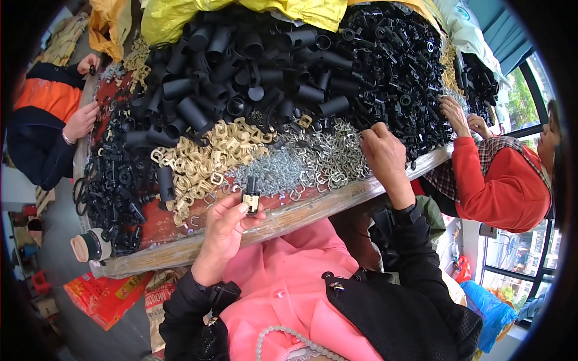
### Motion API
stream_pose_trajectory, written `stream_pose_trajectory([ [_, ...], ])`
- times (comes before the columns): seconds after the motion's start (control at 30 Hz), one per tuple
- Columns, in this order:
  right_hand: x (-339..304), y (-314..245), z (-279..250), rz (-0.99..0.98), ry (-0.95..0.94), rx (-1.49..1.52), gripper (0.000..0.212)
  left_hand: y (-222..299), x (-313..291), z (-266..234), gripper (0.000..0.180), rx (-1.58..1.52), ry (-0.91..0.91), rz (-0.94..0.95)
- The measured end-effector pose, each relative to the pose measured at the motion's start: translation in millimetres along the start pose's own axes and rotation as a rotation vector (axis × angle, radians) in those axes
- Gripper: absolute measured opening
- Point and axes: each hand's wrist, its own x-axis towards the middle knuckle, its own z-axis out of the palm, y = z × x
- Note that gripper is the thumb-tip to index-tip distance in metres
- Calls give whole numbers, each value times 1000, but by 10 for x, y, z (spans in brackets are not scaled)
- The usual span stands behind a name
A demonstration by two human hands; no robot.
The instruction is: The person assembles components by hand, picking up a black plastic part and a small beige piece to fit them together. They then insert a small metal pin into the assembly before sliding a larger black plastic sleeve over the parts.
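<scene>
My left hand (pixel 224 224) pinches a black plastic fitting with a beige clip on it (pixel 251 201), held upright just over the table's near edge. My right hand (pixel 385 155) hovers at the right side of the heap of silvery U-shaped metal clips (pixel 337 150), beside the small black parts (pixel 394 78). Its fingers are curled together, and whatever they may hold is hidden. Between my hands lies a pile of small silvery screws (pixel 271 171). Left of the screws are many beige plastic clips (pixel 211 153), with a loose black tube (pixel 165 183) by them.
Large black tubes (pixel 220 45) heap up behind. The table's wooden edge (pixel 313 212) runs before me. A lidded cup (pixel 93 245) stands at its left corner. One co-worker's hands (pixel 81 123) are at the left end; a person in a red sleeve (pixel 466 168) works at the right.
</scene>
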Motion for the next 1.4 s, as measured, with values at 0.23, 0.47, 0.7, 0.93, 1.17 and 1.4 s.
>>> stream_pose_trajectory([
  [0.23, 507, -564, 300, -244, 52, 174, 10, 35, -48, -73, 24, -32, 1, 24],
  [0.47, 569, -572, 358, -125, 265, 257, 17, 30, -162, -226, 23, -94, 61, 54],
  [0.7, 597, -281, 321, -27, 97, 130, 28, 50, -198, -82, 22, -98, 25, 84],
  [0.93, 355, -283, 76, 93, 156, 749, 29, 48, -188, -27, 22, -77, 26, 105],
  [1.17, 240, -377, 0, 24, -114, 813, 17, 9, -91, -38, 21, -103, 22, 82],
  [1.4, 391, -699, 222, -327, -117, 382, 10, 0, 1, -66, 21, -124, 46, 51],
])
